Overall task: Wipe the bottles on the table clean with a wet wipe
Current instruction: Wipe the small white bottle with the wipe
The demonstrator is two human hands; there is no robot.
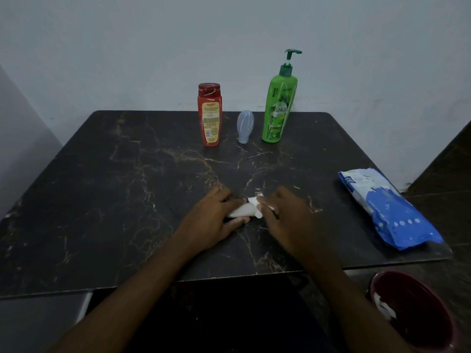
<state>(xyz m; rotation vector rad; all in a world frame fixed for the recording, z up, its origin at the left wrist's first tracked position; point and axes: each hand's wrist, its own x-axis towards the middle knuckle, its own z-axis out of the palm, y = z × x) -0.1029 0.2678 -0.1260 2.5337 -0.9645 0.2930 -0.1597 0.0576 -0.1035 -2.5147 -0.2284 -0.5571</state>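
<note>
Dark marbled table point(127, 200) against a pale wall: red bottle point(209, 114), small grey bottle point(245, 126) and green pump bottle point(279, 103) upright at the back, blue wipe pack point(390, 210) at right. Left hand point(216, 220) closed around a small white bottle point(242, 211) lying near the front centre, largely hidden; right hand point(285, 215) pinches a white wet wipe point(254, 201) against its tip. Dark red bin point(418, 312) below, cut off, contents unclear.

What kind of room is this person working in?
Probably a plain room in a home. A dark marble-patterned table stands against a bare wall, holding toiletry bottles such as a green pump bottle and a blue wet wipe pack.
</note>
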